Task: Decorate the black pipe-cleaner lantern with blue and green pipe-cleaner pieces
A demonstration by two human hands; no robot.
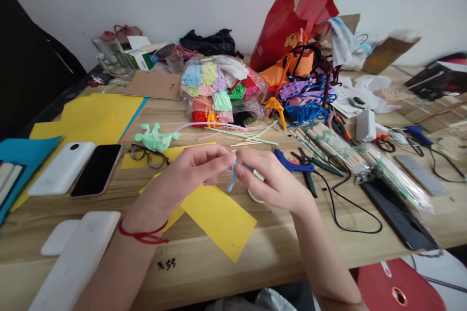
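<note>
Both hands meet over the table's middle, pinching a short light blue pipe cleaner (231, 182) that is bent between the fingertips. My left hand (202, 163) grips it from the left with thumb and fingers closed; a red cord circles that wrist. From the other side my right hand (268, 175) has its thumb and fingers closed on it too. The fingers cover much of the piece, so its full shape is hidden. Below the hands lie yellow paper sheets (222, 218). A white round item (254, 197) is partly hidden under my right hand.
A blue glue gun (295, 164) with a looping black cord and pliers (305, 156) lie to the right. Glasses (149, 155), a green fuzzy figure (156, 138) and a phone (97, 170) are left. Behind are bagged pipe cleaners (222, 90) and a red bag (280, 24).
</note>
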